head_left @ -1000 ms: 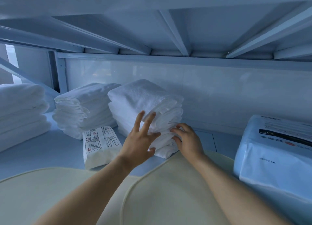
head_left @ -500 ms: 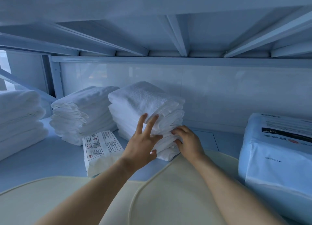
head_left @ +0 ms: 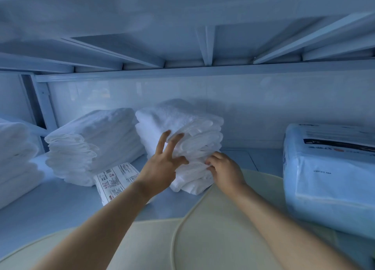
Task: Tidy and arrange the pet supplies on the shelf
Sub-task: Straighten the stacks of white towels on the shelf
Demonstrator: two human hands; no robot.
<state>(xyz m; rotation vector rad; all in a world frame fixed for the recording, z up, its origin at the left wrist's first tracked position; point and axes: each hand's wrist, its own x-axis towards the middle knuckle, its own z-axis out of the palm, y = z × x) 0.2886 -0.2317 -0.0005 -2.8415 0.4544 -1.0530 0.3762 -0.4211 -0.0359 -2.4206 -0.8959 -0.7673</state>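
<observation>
A stack of folded white towels [head_left: 178, 123] stands in the middle of the shelf [head_left: 50, 204]. My left hand [head_left: 160, 166] lies flat against the stack's front left corner with its fingers spread and straight. My right hand [head_left: 225, 170] is at the lower front right corner of the same stack, its fingers curled into the folded edges. A second towel stack [head_left: 95, 142] sits just to the left, and a third one [head_left: 14, 154] is at the far left edge.
A flat white packet with a printed label [head_left: 115, 180] lies in front of the towels, partly under my left forearm. A large pale blue wrapped pack [head_left: 328, 180] stands at the right. Two cream oval mats [head_left: 219, 229] overlap at the shelf's front. The upper shelf hangs low overhead.
Both hands stay on the middle towel stack; my right hand's fingers have dug a little further into its lower folds. The view has shifted slightly.
</observation>
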